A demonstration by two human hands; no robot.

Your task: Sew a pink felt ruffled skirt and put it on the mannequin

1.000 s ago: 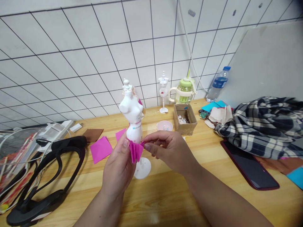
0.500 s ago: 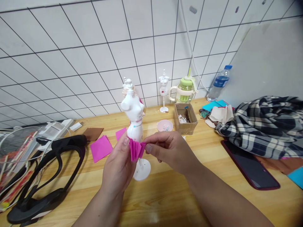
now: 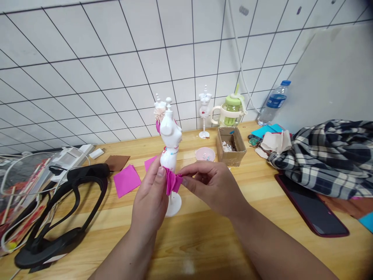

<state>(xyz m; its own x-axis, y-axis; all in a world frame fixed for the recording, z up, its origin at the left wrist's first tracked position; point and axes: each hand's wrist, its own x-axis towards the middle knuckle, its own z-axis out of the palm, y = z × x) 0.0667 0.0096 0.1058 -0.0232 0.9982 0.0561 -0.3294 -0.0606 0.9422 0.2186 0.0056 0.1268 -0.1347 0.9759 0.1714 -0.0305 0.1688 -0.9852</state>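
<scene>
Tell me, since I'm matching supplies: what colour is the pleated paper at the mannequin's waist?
Bright magenta pink paper, clearest in the head view.

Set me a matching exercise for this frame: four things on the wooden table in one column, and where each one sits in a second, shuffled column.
Things:
1. pleated pink paper
2. cardboard box
3. water bottle
4. phone

Places:
A. lying flat, screen up, just in front of the plaid cloth
B. standing at the back, against the grey board
C. pinched between left hand and right hand at the waist of the white mannequin
D. right of the small pink bowl

Pairs: 1-C, 2-D, 3-B, 4-A
</scene>
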